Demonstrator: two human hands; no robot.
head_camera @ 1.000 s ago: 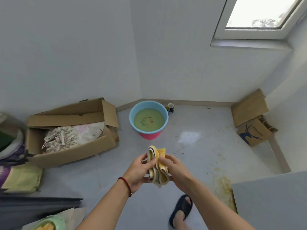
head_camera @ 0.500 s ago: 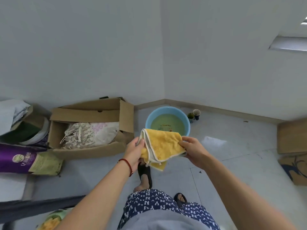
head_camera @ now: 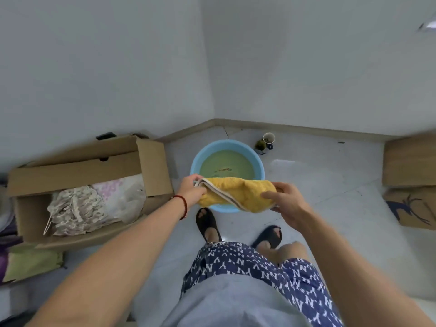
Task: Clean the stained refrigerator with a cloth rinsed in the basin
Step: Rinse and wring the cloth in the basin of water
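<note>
Near the middle of the frame, both hands held a yellow cloth [head_camera: 238,193] stretched between them over the near rim of a blue basin [head_camera: 195,159]. The left hand [head_camera: 192,192], its wrist ringed by a red string bracelet [head_camera: 183,205], gripped the cloth's left end with curled fingers, where a pale trimmed edge showed. The right hand [head_camera: 286,201] grasped the right end, thumb on top and fingers tucked underneath. The cloth sagged a little in the middle and hid the front part of the basin. The basin stood on the pale tiled floor [head_camera: 330,185] in the corner of the room, holding murky greenish water with a few dark specks floating on it. Just beyond it, toward the upper right, a small cup [head_camera: 269,139] stood by the skirting with a dark green object touching its left side. At the left of the frame an open cardboard box [head_camera: 77,168] held crumpled fabric and a plastic bag. Flattened cardboard [head_camera: 410,161] leaned at the right edge. Below the cloth, two feet in dark sandals [head_camera: 207,223] stood on the floor just short of the basin, and patterned blue shorts [head_camera: 254,265] filled the lower centre.
</note>
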